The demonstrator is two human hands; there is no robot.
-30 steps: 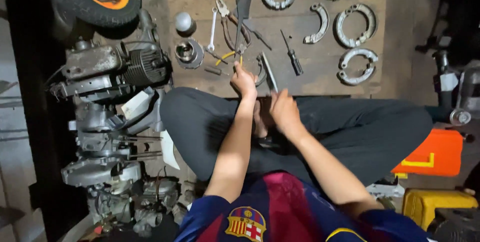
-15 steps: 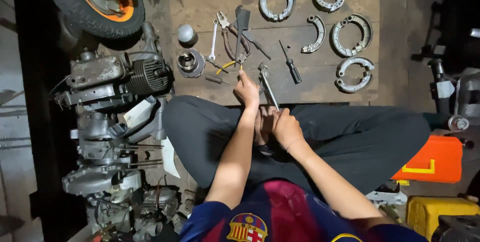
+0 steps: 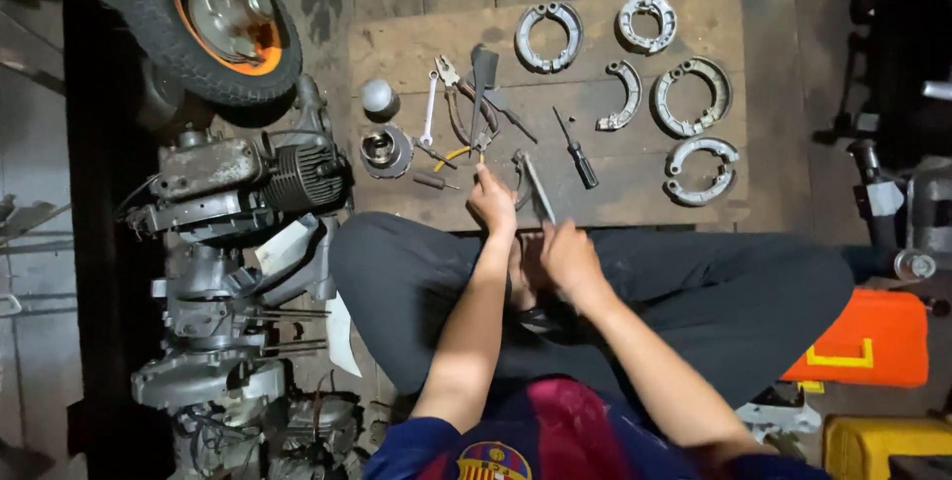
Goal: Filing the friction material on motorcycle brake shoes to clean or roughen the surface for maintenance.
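On the wooden board in front of the crossed legs, tools and parts are laid out, and both hands are seen at its near edge. The left hand is closed around a small thing at the board edge, near the yellow-handled pliers; what exactly is pinched between the fingers cannot be told, because it is too small. The right hand is closed on the lower end of a long thin metal tool, maybe a file or a flat blade, which is pointed up and away toward the board. A curved grey part is seen just beside this tool, between the two hands, and it seems to be the piece which is worked on. Five brake shoes are placed well apart on the far and right part of the board, and a black screwdriver, a wrench and a round metal piston are lying to the left and middle. A scooter engine with its wheel is standing on the floor at the left side, opened and not assembled. As a judgement, the work is only at an early or middle point: the parts are taken out and sorted, but nothing is seen mounted back, so the cleaning or fitting of the shoes and all the assembly appear to remain.
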